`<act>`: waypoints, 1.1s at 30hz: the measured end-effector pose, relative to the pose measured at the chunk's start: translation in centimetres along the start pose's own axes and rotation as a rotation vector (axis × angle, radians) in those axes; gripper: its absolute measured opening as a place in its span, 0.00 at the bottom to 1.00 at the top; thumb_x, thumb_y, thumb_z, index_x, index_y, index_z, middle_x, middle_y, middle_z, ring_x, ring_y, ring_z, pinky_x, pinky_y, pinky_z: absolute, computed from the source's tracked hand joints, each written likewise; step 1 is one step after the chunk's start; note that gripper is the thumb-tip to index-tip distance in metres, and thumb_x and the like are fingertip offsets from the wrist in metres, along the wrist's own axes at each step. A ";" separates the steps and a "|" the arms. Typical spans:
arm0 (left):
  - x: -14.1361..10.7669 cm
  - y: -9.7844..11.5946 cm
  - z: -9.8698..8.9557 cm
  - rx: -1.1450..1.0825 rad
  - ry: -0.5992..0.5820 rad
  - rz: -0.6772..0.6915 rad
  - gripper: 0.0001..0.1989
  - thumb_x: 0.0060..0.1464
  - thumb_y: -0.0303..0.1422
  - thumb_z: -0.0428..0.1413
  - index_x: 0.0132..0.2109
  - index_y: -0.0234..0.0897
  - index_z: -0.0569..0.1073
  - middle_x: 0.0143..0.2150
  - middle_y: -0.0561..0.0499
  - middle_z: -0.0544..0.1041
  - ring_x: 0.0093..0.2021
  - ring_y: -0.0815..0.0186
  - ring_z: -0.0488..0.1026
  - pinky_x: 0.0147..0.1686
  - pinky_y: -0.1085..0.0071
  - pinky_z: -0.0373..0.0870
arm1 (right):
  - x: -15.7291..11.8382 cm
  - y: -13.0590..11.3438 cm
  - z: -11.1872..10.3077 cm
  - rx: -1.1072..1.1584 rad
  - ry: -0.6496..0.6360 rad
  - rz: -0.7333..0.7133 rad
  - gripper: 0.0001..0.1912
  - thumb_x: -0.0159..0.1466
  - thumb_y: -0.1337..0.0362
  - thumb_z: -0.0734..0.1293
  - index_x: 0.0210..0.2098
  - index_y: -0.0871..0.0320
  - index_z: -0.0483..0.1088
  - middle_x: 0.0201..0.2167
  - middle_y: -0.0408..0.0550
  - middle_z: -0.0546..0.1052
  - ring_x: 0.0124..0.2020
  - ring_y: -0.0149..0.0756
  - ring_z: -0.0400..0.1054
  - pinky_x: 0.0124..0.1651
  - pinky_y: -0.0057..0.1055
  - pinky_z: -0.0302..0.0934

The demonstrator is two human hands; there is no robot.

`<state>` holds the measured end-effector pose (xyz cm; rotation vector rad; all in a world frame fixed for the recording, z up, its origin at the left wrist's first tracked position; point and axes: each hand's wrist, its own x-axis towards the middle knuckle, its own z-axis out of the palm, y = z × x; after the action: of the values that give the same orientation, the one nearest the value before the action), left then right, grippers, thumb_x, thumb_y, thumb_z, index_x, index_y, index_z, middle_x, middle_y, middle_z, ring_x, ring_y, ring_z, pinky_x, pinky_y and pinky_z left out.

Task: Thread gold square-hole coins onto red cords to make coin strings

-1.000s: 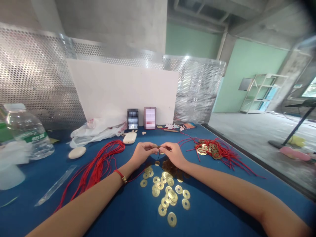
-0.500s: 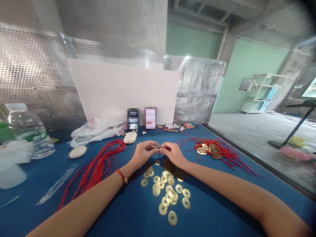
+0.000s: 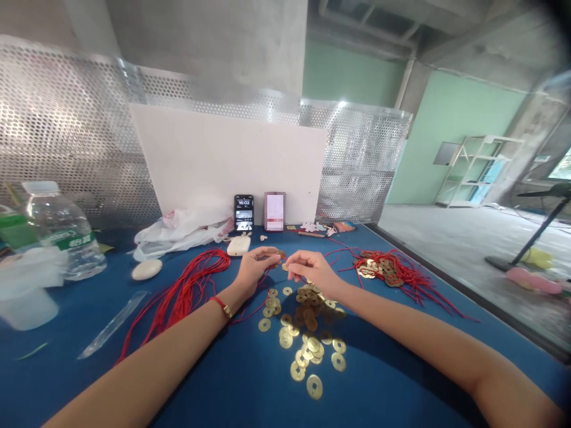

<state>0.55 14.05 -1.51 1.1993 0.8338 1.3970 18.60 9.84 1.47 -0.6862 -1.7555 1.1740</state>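
Observation:
My left hand (image 3: 257, 268) is closed, with thumb and fingers pinching a brass-coloured coin (image 3: 281, 252). Red cord shows by its fingertips and trails down below the hand. Just to the right, my right hand (image 3: 314, 272) has its fingertips pressed together; what they hold is hidden. Another coin shows right at those fingertips, and I cannot tell whether it is gripped. Beneath and in front of both hands lie several loose square-holed coins (image 3: 314, 386) on the blue tabletop (image 3: 214, 386). Left of my left hand rests a bundle of red cords (image 3: 178, 297).
A pile of corded coins (image 3: 388, 270) lies at the right. Along the back stand two phones (image 3: 244, 213), near a white earphone case (image 3: 238, 245) and a plastic bag (image 3: 182, 235). At the left are a water bottle (image 3: 71, 238), a white oval object (image 3: 147, 269) and a clear strip (image 3: 111, 326).
My hands, together at one coin before, have come slightly apart. The coin stays in my left hand, and more of the coins beneath my right hand show. The view has shifted slightly.

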 end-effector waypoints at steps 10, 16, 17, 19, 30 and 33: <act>0.2 -0.4 -0.4 -0.073 0.071 -0.007 0.17 0.33 0.34 0.70 0.33 0.32 0.78 0.31 0.48 0.79 0.30 0.70 0.74 0.34 0.74 0.69 | 0.6 -7.9 -3.2 0.248 0.461 -0.385 0.18 0.57 0.65 0.61 0.47 0.53 0.70 0.51 0.47 0.73 0.45 0.34 0.70 0.37 0.29 0.66; 0.2 -0.4 -0.5 -0.072 0.101 -0.012 0.18 0.31 0.34 0.70 0.33 0.31 0.78 0.30 0.48 0.79 0.29 0.69 0.74 0.34 0.73 0.69 | 1.2 -10.2 -8.0 0.084 0.849 -0.483 0.12 0.60 0.59 0.64 0.43 0.55 0.71 0.45 0.48 0.76 0.40 0.32 0.71 0.33 0.27 0.63; 0.2 -0.3 -0.4 -0.074 0.107 -0.013 0.18 0.31 0.34 0.71 0.32 0.31 0.78 0.30 0.48 0.79 0.29 0.69 0.74 0.34 0.73 0.69 | 1.3 -10.3 -8.6 0.081 0.889 -0.489 0.12 0.60 0.58 0.64 0.41 0.55 0.71 0.42 0.48 0.77 0.37 0.30 0.71 0.31 0.26 0.62; 0.1 -0.1 -0.3 -0.079 0.114 -0.016 0.19 0.30 0.35 0.71 0.32 0.31 0.78 0.30 0.47 0.79 0.29 0.69 0.74 0.33 0.73 0.69 | 1.4 -10.2 -9.3 0.073 0.937 -0.505 0.11 0.60 0.57 0.65 0.38 0.57 0.72 0.37 0.47 0.78 0.32 0.29 0.70 0.28 0.25 0.60; 0.3 -0.4 -0.4 -0.038 0.139 -0.035 0.20 0.30 0.35 0.71 0.33 0.31 0.78 0.29 0.47 0.79 0.29 0.68 0.74 0.32 0.72 0.70 | 0.8 -9.9 -5.9 -0.190 0.861 -0.649 0.13 0.62 0.58 0.63 0.45 0.54 0.69 0.43 0.48 0.76 0.36 0.31 0.70 0.29 0.27 0.62; 0.3 -0.4 -0.4 -0.028 0.125 -0.032 0.20 0.30 0.36 0.71 0.33 0.31 0.78 0.29 0.46 0.80 0.29 0.67 0.75 0.33 0.71 0.70 | 0.3 -11.2 -6.3 -0.187 0.941 -0.730 0.08 0.62 0.60 0.64 0.38 0.57 0.70 0.36 0.47 0.76 0.30 0.29 0.69 0.26 0.26 0.59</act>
<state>0.33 14.43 -1.91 1.0811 0.9141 1.4642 24.40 8.31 12.80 -0.4980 -1.1160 0.1128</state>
